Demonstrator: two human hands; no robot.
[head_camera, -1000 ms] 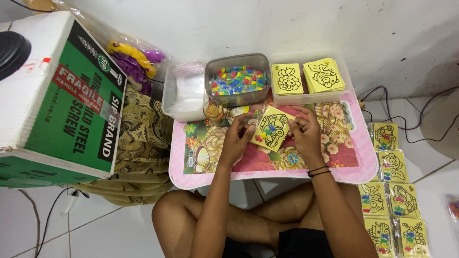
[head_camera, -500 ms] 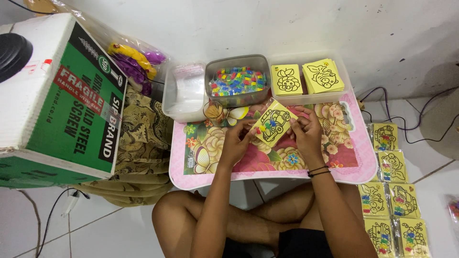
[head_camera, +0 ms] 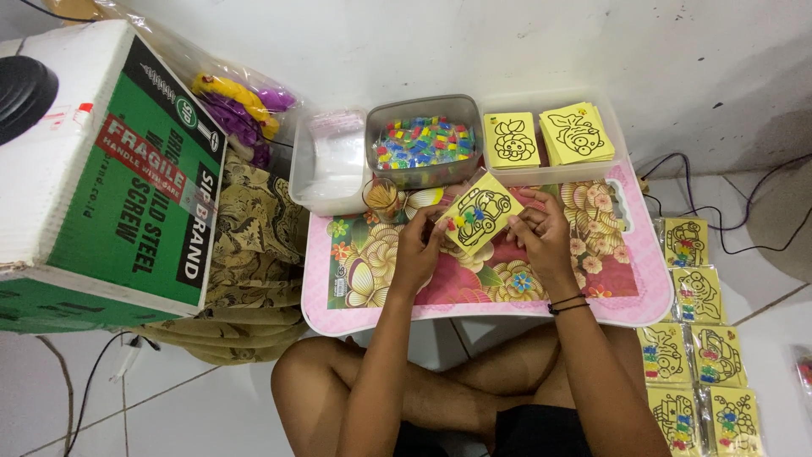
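Note:
A yellow picture card [head_camera: 480, 216] with a black car outline sits in a clear sleeve, with small coloured pieces at its lower left. Both hands hold it above the pink floral lap table [head_camera: 630, 292]. My left hand [head_camera: 417, 250] grips its left corner and my right hand [head_camera: 539, 230] pinches its right edge. The card is tilted like a diamond.
Behind the table stand a clear tub of plastic sleeves [head_camera: 329, 161], a grey tub of coloured pieces [head_camera: 423, 142] and a tray with two stacks of yellow cards [head_camera: 577, 133]. A small cup [head_camera: 382, 197] sits near my left hand. Several packed cards [head_camera: 689, 338] lie right; a green carton [head_camera: 127, 186] left.
The card has shifted slightly in my hands and tilted a little more; both hands stay on it above the table.

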